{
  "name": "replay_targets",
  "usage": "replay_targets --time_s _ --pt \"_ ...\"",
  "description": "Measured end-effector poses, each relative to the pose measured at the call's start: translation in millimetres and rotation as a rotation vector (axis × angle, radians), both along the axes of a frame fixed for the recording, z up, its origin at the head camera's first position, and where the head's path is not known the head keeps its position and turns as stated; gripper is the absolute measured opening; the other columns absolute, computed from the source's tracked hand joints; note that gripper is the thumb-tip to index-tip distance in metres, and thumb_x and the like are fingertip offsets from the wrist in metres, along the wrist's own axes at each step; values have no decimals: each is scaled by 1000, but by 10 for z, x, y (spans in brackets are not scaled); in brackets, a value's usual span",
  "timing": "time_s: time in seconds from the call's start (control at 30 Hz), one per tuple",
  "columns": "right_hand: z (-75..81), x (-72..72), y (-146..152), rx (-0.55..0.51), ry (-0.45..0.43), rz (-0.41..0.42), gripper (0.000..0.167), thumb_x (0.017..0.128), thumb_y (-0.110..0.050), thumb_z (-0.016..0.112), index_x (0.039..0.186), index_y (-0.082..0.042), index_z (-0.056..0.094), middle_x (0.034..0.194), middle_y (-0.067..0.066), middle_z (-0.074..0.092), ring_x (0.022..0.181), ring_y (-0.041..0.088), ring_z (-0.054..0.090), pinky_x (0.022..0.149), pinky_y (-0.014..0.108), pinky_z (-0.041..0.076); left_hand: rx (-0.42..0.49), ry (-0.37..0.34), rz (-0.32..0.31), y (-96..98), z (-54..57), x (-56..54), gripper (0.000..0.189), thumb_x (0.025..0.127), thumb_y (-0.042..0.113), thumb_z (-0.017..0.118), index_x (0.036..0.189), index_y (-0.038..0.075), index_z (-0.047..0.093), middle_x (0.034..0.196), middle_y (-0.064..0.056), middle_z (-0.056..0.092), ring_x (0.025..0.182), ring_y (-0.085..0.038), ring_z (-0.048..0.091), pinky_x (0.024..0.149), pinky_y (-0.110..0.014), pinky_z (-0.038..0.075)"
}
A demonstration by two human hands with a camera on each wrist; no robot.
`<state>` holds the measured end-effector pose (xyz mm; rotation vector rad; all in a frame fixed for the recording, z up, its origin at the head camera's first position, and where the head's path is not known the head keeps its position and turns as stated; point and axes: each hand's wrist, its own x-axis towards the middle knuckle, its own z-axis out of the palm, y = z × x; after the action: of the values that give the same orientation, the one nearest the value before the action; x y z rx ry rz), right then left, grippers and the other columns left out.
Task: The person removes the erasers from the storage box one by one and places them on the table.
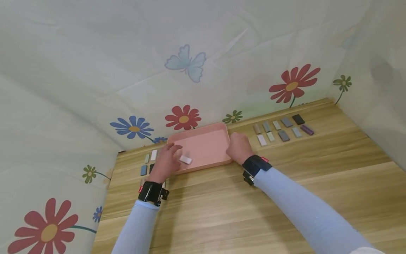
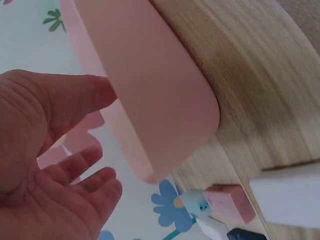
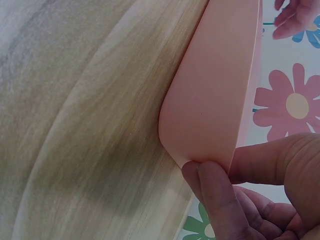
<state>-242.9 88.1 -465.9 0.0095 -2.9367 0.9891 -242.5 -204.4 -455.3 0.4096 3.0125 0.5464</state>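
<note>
A shallow pink tray [image 1: 207, 143] lies on the wooden table against the back wall. One small white rectangular block [image 1: 185, 159] rests inside it, at the left front. Over the tray's left end is my left hand [image 1: 165, 162], its fingers spread and slightly bent, holding nothing. In the left wrist view the thumb [image 2: 90, 92] overlaps the tray's rim. My right hand [image 1: 240, 148] grips the tray's right end. The right wrist view shows thumb and fingers [image 3: 215, 190] pinching the tray wall [image 3: 212, 85] near its corner.
Several small blocks in grey, white, black and purple stand in two rows on the right, including a purple block [image 1: 307, 129] and a black block [image 1: 298, 119]. More blocks, such as a blue block [image 1: 143, 170], lie left of the tray, partly hidden by my left hand.
</note>
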Motion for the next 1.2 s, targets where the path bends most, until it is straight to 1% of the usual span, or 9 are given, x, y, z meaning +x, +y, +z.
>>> replay_targets --time_s 0.1,0.23,0.3,0.33,0.53,0.7,0.83,1.03,1.2 --pt "1 0 -12 -3 1 0 8 70 -2 67 74 -3 61 70 9 61 63 23 56 49 27 40 -59 -15 -47 66 -75 -57 60 75 2 70 130 17 52 145 -12 38 130 -31 40 91 -40 48" --pt "-6 -2 -36 -6 -6 -1 8 70 -2 67 74 -4 60 70 8 60 63 23 56 48 27 41 -116 -36 -103 132 -158 -105 53 78 11 73 127 17 55 137 -8 47 127 -25 45 100 -38 43" --pt "-2 2 -45 -3 -9 6 7 70 -1 67 73 -3 60 69 9 61 63 23 56 48 26 41 -125 -55 -106 152 -186 -117 51 78 16 75 125 18 57 133 -6 51 125 -23 45 103 -37 41" --pt "0 3 -50 -2 -8 8 7 70 -1 67 73 -3 60 69 9 60 62 23 56 48 26 40 -125 -57 -112 159 -198 -122 49 77 15 75 124 18 59 130 -5 53 123 -22 47 103 -37 41" --pt "25 12 -63 7 22 23 6 69 -1 65 69 -3 60 67 9 60 60 22 55 46 27 39 -118 -59 -113 180 -224 -141 41 74 12 77 113 17 66 117 -3 62 113 -20 53 99 -36 43" --pt "29 9 -65 5 29 27 7 69 0 65 69 -4 59 67 9 60 60 22 54 46 27 39 -104 -93 -75 191 -197 -130 32 72 8 78 101 17 71 106 -1 66 100 -17 56 93 -33 47" --pt "31 9 -69 7 21 22 7 70 -1 66 71 -3 60 68 8 60 62 23 55 47 26 40 -94 -113 -57 198 -173 -117 30 72 5 77 99 16 72 105 0 67 97 -17 56 90 -32 48" --pt "25 1 -52 3 23 19 6 70 -1 66 71 -3 61 68 9 61 62 23 56 48 27 40 -100 -90 -65 193 -184 -128 27 71 6 77 96 15 73 100 -1 68 90 -17 57 85 -32 48" --pt "-12 -12 -11 14 38 13 6 69 -1 65 70 -3 59 69 10 61 63 24 55 50 29 40 -96 -70 -62 196 -209 -148 24 71 9 77 94 15 73 95 1 68 84 -15 57 82 -31 49"
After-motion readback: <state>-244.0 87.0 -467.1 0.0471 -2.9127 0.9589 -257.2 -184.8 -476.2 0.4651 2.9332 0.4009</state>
